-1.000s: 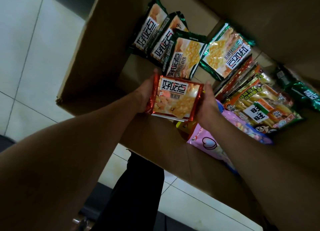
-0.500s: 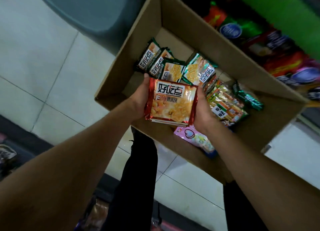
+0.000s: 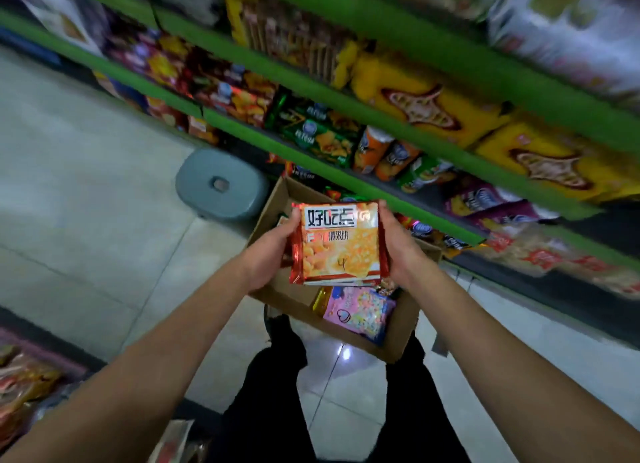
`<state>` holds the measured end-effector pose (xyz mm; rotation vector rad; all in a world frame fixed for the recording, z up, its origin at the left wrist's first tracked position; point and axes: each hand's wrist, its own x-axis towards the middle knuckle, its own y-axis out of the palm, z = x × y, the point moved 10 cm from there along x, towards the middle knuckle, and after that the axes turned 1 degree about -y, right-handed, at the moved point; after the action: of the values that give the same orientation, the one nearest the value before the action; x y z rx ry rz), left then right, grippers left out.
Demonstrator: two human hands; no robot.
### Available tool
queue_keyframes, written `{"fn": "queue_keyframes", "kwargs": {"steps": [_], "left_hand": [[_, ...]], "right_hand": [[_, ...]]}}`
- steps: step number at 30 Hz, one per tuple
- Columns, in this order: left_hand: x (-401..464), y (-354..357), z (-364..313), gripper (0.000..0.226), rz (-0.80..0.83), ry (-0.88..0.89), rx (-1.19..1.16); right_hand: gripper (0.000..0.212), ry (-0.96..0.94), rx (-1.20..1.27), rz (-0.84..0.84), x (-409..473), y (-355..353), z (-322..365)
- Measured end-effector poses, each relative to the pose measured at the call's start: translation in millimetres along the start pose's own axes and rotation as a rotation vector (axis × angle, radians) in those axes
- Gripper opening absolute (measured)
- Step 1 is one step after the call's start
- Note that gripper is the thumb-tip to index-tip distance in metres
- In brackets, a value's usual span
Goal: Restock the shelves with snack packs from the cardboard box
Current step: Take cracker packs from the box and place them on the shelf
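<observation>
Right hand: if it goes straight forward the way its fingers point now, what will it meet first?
Probably the green shelf edge just beyond the cardboard box, though depth is unclear. The right hand grips the red snack pack with its fingers pointing up and away.

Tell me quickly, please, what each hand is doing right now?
Left hand: closed on the left edge of the red snack packs.
Right hand: closed on their right edge.

Bare forearms, black trousers (image 3: 263,403)
</observation>
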<state>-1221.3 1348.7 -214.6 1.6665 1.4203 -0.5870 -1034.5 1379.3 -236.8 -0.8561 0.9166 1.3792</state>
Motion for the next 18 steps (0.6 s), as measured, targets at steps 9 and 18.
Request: {"fn": "queue_keyframes", "kwargs": {"steps": [9, 18], "left_hand": [[-109, 96, -96, 0.069, 0.064, 0.141, 0.042], [-175, 260, -129, 0.065, 0.016, 0.335, 0.073]], "right_hand": [[0.046, -0.333, 0.018, 0.072, -169, -46, 92], [0.050, -0.564, 0.022, 0.184, -280, -178, 125]]}}
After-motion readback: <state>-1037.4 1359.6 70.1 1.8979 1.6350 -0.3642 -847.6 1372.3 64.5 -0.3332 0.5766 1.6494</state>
